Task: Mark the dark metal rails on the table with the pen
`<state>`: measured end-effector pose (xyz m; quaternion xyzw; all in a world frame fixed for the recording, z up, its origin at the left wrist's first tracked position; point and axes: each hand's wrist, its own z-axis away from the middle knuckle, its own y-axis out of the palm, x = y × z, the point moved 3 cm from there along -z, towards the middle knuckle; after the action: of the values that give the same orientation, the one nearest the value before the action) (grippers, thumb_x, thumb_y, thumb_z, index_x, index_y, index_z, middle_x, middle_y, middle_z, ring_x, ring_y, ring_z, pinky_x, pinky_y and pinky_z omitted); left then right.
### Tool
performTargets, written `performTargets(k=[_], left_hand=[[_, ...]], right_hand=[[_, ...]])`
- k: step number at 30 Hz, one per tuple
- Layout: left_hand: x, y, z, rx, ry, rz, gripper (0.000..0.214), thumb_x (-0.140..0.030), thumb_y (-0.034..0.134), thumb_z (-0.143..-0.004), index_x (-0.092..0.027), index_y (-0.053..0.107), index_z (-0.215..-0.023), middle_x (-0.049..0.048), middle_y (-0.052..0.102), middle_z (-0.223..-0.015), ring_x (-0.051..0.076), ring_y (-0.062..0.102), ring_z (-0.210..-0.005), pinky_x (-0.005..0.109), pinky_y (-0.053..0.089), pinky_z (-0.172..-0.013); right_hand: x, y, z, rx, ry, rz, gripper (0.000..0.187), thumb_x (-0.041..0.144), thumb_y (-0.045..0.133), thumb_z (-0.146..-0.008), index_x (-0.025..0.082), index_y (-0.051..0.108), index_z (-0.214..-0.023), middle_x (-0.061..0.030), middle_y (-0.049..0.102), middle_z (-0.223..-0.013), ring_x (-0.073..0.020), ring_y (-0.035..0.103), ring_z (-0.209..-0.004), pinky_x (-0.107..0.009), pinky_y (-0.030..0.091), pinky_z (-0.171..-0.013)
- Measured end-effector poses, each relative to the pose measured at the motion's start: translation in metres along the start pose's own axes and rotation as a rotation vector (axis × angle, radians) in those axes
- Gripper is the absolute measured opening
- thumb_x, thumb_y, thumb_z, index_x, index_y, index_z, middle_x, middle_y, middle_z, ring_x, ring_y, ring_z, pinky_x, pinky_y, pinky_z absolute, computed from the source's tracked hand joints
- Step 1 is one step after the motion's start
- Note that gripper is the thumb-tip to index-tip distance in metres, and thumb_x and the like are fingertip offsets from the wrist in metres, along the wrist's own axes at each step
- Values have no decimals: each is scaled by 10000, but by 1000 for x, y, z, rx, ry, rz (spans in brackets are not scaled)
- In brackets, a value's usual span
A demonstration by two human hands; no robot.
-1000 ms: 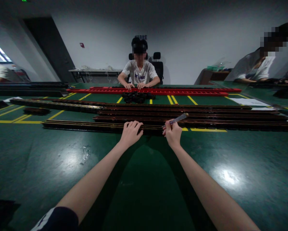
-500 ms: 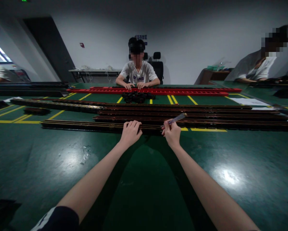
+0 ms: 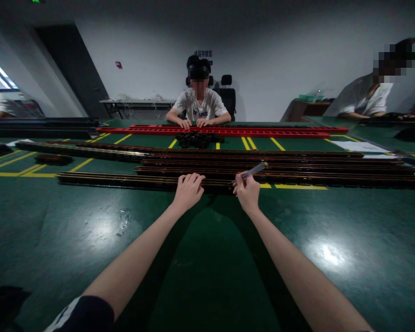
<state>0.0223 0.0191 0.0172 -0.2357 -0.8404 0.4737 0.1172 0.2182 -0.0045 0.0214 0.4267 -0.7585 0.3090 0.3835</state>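
Fingers (image 3: 193, 179) of my left hand (image 3: 187, 191) are resting loosely curled on the nearest rail (image 3: 124, 181) on the green table (image 3: 72, 230) while my right hand (image 3: 249, 193) is pinching a slim tool (image 3: 255, 170) at its middle, further rails (image 3: 297, 166) lying behind.

Green counter (image 3: 72, 221) fills my view, yellow lines (image 3: 299, 186) taped across it, wet smear (image 3: 123, 220) near left. Far dark rails (image 3: 297, 161) lie side by side, running left to right. Beyond them I see red rails (image 3: 228, 132) and, just in front, heap of black parts (image 3: 198, 139). Person (image 3: 200, 108) sits opposite, both hands on red rails, black chair (image 3: 228, 94) behind. Second person (image 3: 369, 99) leans in at far right. White paper (image 3: 357, 146) lies on right side. Side table (image 3: 138, 102) stands against back wall.
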Motion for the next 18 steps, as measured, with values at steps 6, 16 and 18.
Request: performTargets(k=[6,16,18], left_hand=[[1,0,0,-9,6,-2,330,-188,406,-883,-179,583,-1161,93,633,-1120,244,551,-1052,424,351,-948],[1,-1,0,18,-12,36,333,-190,409,-879,-180,584,-1163,94,631,-1117,240,552,-1049,427,360,-955],[0,-2,0,21,-14,45,334,-190,411,-878,-179,583,-1164,96,631,-1114,241,552,-1047,433,360,-959]], right_hand=[[-2,-1,-2,-21,-15,33,395,573,474,-847,185,496,-776,-4,570,-554,-124,510,-364,-240,418,-371],[-3,-7,-3,-65,-19,21,422,599,471,-843,184,492,-769,2,559,-559,-120,502,-375,-235,392,-366],[-3,-7,-3,-36,-2,2,441,622,478,-830,184,493,-777,2,557,-563,-121,504,-382,-236,396,-367]])
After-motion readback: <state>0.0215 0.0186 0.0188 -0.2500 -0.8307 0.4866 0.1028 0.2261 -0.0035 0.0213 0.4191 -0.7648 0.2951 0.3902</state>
